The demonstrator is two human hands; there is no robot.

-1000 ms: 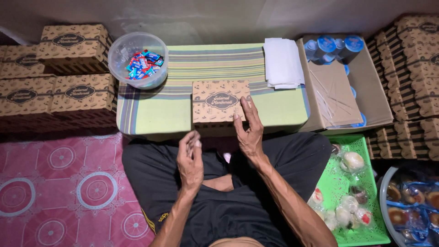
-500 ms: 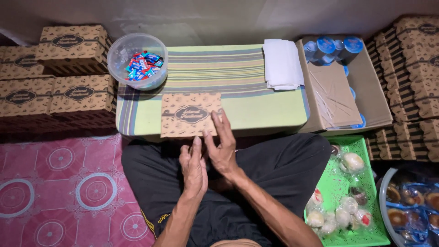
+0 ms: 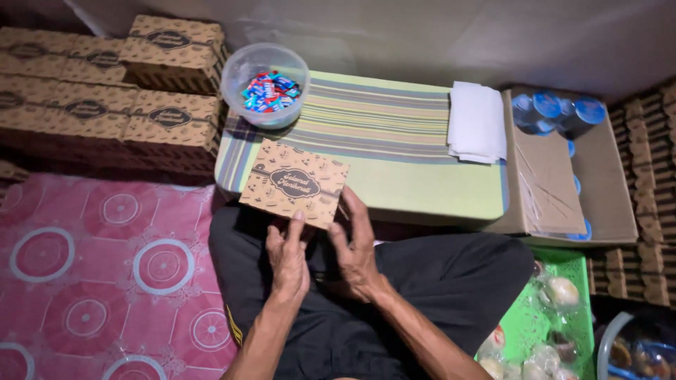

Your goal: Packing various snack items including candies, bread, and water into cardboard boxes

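A flat brown cardboard box with a dark printed emblem (image 3: 294, 183) rests tilted at the near left edge of the low table covered in green striped cloth (image 3: 401, 151), overhanging toward the lap. The left hand (image 3: 287, 257) touches its near edge with raised fingertips, fingers loose, gripping nothing. The right hand (image 3: 355, 246) holds the box's right near corner with spread fingers. Behind sits a clear plastic bowl of wrapped sweets (image 3: 265, 84); a stack of white napkins (image 3: 477, 121) lies to the right.
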